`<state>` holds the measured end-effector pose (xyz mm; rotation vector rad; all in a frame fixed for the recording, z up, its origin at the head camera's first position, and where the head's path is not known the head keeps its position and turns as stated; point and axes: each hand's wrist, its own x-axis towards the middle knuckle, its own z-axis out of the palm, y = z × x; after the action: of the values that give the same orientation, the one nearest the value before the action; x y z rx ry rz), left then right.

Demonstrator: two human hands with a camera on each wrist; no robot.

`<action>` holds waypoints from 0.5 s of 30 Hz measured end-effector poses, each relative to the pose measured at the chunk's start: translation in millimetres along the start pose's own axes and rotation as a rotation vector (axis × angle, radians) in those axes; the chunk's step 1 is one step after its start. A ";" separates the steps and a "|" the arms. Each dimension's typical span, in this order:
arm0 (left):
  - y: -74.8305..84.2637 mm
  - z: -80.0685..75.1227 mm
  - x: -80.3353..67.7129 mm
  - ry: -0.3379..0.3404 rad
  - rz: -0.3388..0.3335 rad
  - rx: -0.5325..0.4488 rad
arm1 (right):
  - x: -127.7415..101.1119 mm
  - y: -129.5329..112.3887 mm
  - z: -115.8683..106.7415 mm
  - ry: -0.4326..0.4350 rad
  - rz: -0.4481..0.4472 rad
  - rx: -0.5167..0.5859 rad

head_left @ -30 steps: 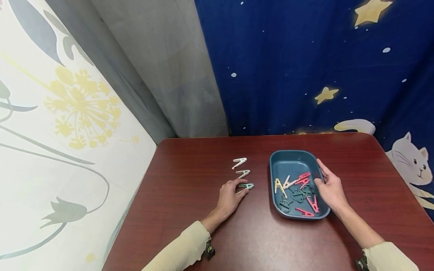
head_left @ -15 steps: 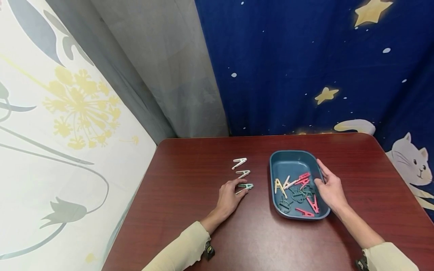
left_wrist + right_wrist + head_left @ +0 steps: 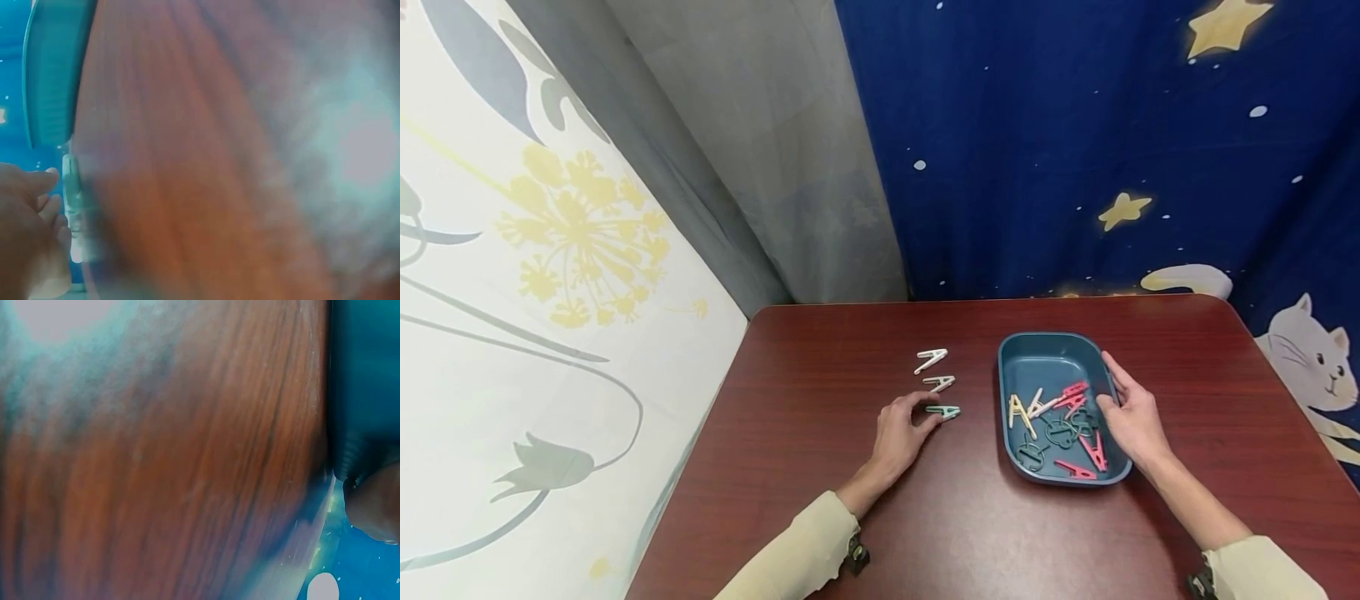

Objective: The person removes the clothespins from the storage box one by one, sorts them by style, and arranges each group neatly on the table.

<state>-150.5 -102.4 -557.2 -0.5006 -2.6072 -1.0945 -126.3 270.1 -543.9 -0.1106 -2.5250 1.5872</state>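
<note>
My left hand [image 3: 901, 433] is beside a mint-green clothespin [image 3: 943, 412] on the table, its thumb and index finger parted around the near end. In the left wrist view the fingertips [image 3: 53, 209] lie close to the pale clothespin [image 3: 73, 187]; contact is hard to tell. Two white clothespins, one farther back [image 3: 931, 360] and one in between [image 3: 939, 383], form a column with it. At the right, my right hand [image 3: 1137, 421] holds the side of a blue tray [image 3: 1052, 336], thumb at the rim and fingers outside. In the right wrist view a blurred fingertip [image 3: 378, 506] meets the tray [image 3: 375, 375].
Inside the tray lie a yellow clothespin [image 3: 1020, 415], a pale pink one [image 3: 1040, 406], several red ones [image 3: 1075, 470] and several dark green ring-shaped clips [image 3: 1032, 455]. The brown table [image 3: 820, 358] ends at a blue curtain [image 3: 1000, 167]; a patterned white wall [image 3: 587, 375] stands left.
My left hand has drawn back slightly to the left, its fingers parting from the mint-green clothespin, which stays in place and shows more. The right hand and tray have not moved.
</note>
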 end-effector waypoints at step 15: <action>50.7 -11.0 69.7 0.090 -0.088 -0.450 | 0.4 0.5 0.6 0.002 -0.003 0.011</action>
<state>-191.4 -62.5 -491.6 -0.4161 -2.3204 -1.7036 -126.7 269.9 -544.6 -0.1073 -2.5137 1.5982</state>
